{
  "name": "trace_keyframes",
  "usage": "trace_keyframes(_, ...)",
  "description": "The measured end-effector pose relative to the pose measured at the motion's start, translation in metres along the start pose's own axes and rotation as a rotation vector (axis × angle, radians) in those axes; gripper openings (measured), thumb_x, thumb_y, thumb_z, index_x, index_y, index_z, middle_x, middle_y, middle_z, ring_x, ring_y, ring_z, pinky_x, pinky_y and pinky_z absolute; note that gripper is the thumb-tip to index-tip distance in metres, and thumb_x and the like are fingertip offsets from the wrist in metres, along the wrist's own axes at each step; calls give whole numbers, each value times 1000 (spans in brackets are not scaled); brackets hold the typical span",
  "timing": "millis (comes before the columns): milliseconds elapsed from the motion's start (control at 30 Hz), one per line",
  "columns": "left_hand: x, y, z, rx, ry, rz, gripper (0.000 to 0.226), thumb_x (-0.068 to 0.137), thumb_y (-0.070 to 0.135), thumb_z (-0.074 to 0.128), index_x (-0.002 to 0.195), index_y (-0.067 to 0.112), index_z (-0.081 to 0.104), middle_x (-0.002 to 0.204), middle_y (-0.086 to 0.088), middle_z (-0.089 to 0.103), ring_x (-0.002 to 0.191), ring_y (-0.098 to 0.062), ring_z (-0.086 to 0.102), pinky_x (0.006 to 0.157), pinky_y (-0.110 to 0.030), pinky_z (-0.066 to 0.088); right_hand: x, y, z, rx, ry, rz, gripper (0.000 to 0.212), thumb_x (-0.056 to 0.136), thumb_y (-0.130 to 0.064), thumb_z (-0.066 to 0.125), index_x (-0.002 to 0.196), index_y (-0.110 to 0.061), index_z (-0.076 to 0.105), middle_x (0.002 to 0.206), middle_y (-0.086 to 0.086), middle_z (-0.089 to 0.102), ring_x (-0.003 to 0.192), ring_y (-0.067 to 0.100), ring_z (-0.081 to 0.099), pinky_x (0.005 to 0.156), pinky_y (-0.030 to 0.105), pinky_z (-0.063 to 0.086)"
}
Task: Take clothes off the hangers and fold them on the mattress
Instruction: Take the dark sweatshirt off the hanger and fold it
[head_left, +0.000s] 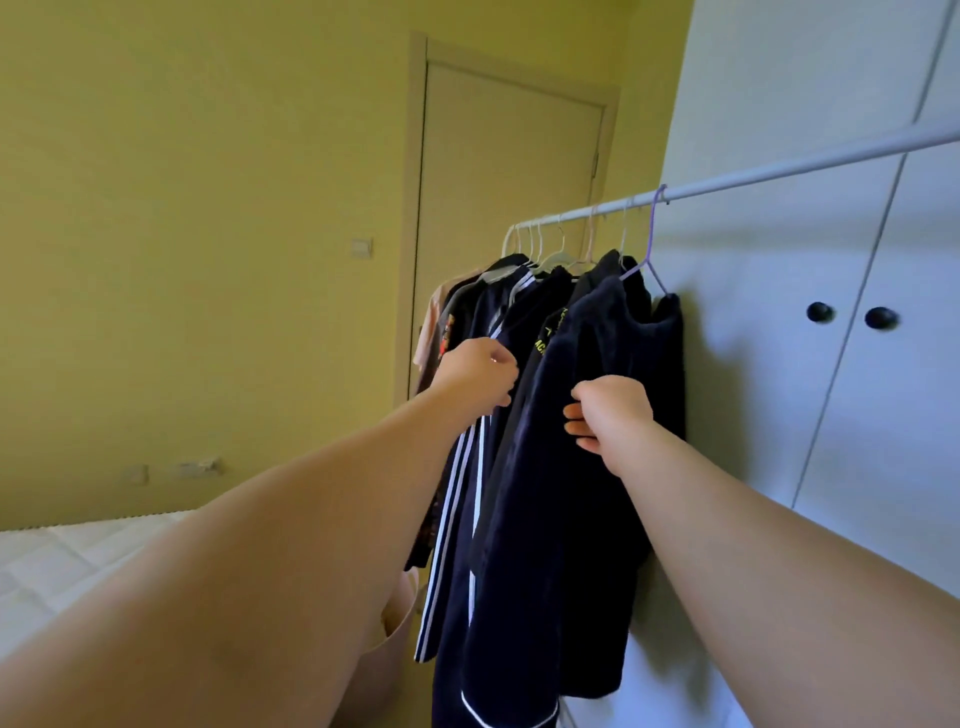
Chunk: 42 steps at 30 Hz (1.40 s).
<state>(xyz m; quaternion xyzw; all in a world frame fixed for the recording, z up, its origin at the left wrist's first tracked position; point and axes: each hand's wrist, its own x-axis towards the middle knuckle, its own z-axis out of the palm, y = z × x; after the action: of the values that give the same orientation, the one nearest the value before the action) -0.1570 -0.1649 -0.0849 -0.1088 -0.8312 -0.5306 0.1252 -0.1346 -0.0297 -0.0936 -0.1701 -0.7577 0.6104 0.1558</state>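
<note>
Several dark garments hang from a white rail (779, 171) in front of a wardrobe. Nearest me is a dark navy fleece garment (587, 493) on a purple hanger (649, 249). My right hand (608, 413) grips its front fabric at chest height, fingers curled into the cloth. My left hand (478, 371) is curled against the neighbouring navy jacket with white stripes (467, 519); its fingertips are hidden, so a hold on the cloth cannot be confirmed. A corner of the white quilted mattress (62, 566) shows at the lower left.
White wardrobe doors with two black knobs (852, 314) stand right behind the rail. A closed door (509, 208) is set in the yellow wall beyond the clothes. A beige basket (400, 623) sits on the floor under the garments, beside the mattress.
</note>
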Motion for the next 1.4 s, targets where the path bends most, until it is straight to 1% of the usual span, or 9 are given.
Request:
trace_keyframes(333,97,52,36,-130,-77,120,17,91,16,52,77,26,58,81,4,58,87,-19,59,84,-34,52,71,-40,-20,198,114,-17,11,94,-14,46,99,-12,55,83,4,62,63,15,55,74,33,49)
trace_keyframes(467,124,56,54,-34,-185,161,15,92,25,55,104,17,59,85,2,55,87,-19,54,80,-34,51,93,-50,-16,218,84,-25,17,96,-18,44,107,-14,57,79,2,59,65,17,53,64,30,46)
trace_keyframes(600,141,67,63,-10,-269,188,14,92,22,56,79,21,50,75,4,46,76,-14,47,67,-24,42,110,-52,-12,156,-28,-96,27,97,-14,35,109,-21,59,82,2,59,69,18,54,62,28,45)
trace_keyframes(700,161,66,61,149,-229,244,7,90,10,53,92,16,55,82,0,49,88,-20,49,73,-26,43,125,-52,-8,77,-85,-142,26,96,-10,37,105,-21,59,83,0,61,75,18,56,70,31,47)
trace_keyframes(833,178,62,48,331,-210,237,15,89,2,45,98,11,52,73,-2,44,76,-20,47,61,-24,39,146,-62,-6,73,36,-168,21,95,-14,43,79,-20,55,75,-2,54,73,17,52,65,27,45)
trace_keyframes(900,185,61,47,366,-174,252,12,88,6,46,98,11,51,74,-2,45,69,-16,44,59,-25,37,161,-68,-5,74,95,-186,21,95,-13,42,77,-20,50,75,-1,49,82,20,49,71,32,46)
trace_keyframes(1067,193,57,49,581,-185,518,32,95,31,49,125,20,47,101,1,54,89,-18,53,73,-29,43,179,-82,-4,78,4,-165,18,98,-23,40,85,-21,53,81,-3,53,73,15,49,70,29,44)
trace_keyframes(1333,207,80,76,794,-62,419,24,97,31,36,108,15,51,105,-5,55,86,-25,50,68,-33,42,201,-97,-2,359,-125,-64,19,92,-11,49,75,-19,56,75,-2,56,50,6,47,47,18,36)
trace_keyframes(1400,210,81,73,783,33,417,22,99,31,33,99,19,52,101,-2,57,85,-24,51,65,-31,38,205,-99,-7,307,-139,-109,20,92,-15,47,79,-22,60,86,-5,62,65,5,52,53,20,36)
